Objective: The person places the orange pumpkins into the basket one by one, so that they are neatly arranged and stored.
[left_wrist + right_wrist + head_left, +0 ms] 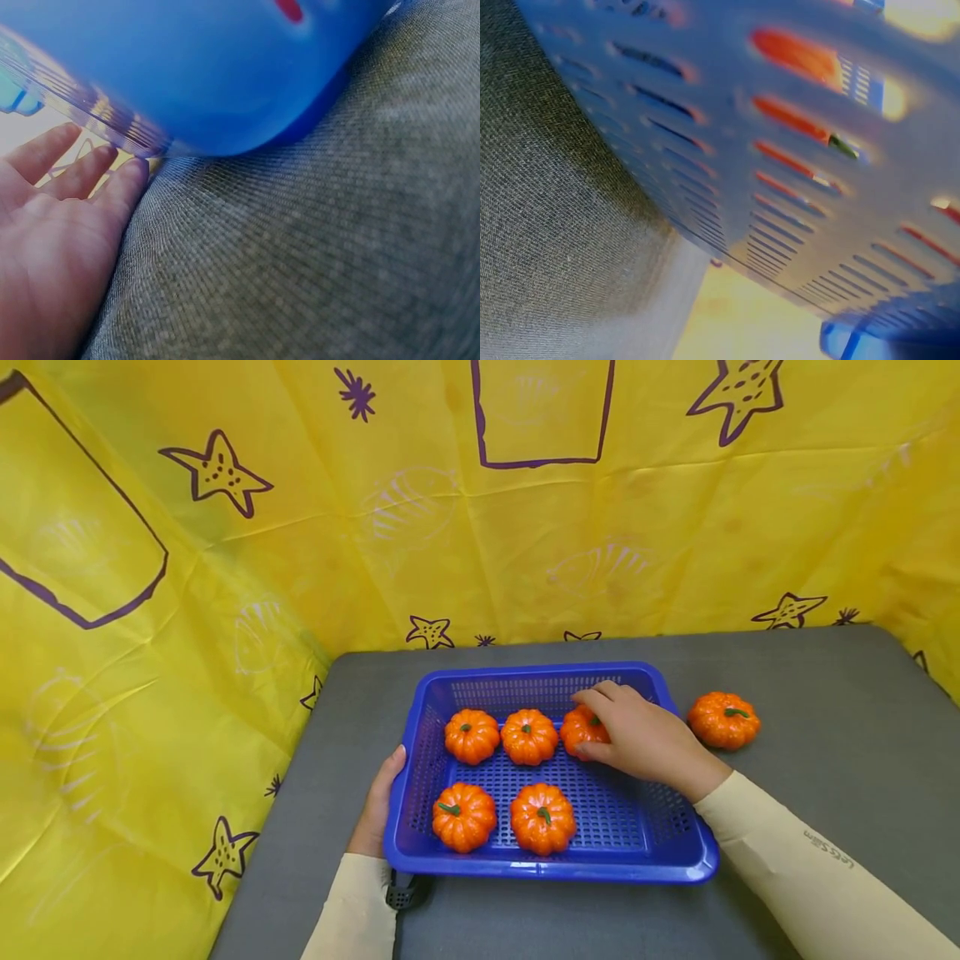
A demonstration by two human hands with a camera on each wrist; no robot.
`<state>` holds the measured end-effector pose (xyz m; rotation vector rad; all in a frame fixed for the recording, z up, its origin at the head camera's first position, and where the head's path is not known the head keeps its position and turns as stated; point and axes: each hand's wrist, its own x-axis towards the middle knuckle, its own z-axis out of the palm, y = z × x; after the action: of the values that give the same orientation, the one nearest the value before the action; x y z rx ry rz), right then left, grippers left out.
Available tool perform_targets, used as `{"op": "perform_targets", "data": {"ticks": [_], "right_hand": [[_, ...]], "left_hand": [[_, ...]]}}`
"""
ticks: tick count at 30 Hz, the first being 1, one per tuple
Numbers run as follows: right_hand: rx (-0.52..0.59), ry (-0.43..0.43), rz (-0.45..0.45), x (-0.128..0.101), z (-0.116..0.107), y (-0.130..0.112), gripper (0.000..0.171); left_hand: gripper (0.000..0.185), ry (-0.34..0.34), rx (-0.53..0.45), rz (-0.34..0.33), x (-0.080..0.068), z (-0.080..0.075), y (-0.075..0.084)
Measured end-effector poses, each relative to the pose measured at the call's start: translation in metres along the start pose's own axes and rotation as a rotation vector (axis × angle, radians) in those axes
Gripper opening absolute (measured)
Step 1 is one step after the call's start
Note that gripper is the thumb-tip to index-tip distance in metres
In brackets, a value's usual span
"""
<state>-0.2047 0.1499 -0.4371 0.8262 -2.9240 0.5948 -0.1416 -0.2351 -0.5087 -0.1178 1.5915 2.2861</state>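
A blue perforated tray (551, 867) sits on the grey table (825, 710). Five small orange pumpkins lie in it: three in the back row and two in front (463, 816) (542, 818). My right hand (611, 727) reaches in from the right, and its fingers curl over the back-right pumpkin (579, 732). My left hand (378, 806) rests against the tray's left side. In the left wrist view its straight fingers (120, 180) touch the tray wall (225, 75). The right wrist view shows the slotted tray wall (705, 150) close up, with orange (795, 52) behind the slots.
One more pumpkin (723, 720) lies on the table just right of the tray. A yellow cloth with purple stars (225, 568) hangs along the back and left side. The grey table (315, 247) extends in front and to the right.
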Motion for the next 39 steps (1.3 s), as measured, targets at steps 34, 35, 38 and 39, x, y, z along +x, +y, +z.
{"op": "perform_targets", "data": {"ticks": [34,35,38,39], "right_hand": [[0.985,0.596,-0.047,-0.023,-0.004,0.02,0.046],[1.009,0.61,-0.058,-0.023,-0.004,0.02,0.045],[1.062,0.649,-0.088,-0.024,-0.005,0.02,0.043],[1.06,0.657,-0.092,-0.024,-0.005,0.021,0.043]], "left_hand": [[0.076,-0.014,-0.005,-0.006,-0.001,-0.001,-0.001],[0.076,-0.018,-0.004,-0.005,-0.001,-0.001,-0.001],[0.075,-0.016,-0.001,-0.003,-0.002,-0.001,0.0],[0.075,-0.017,-0.002,-0.005,-0.002,-0.001,0.0]]}}
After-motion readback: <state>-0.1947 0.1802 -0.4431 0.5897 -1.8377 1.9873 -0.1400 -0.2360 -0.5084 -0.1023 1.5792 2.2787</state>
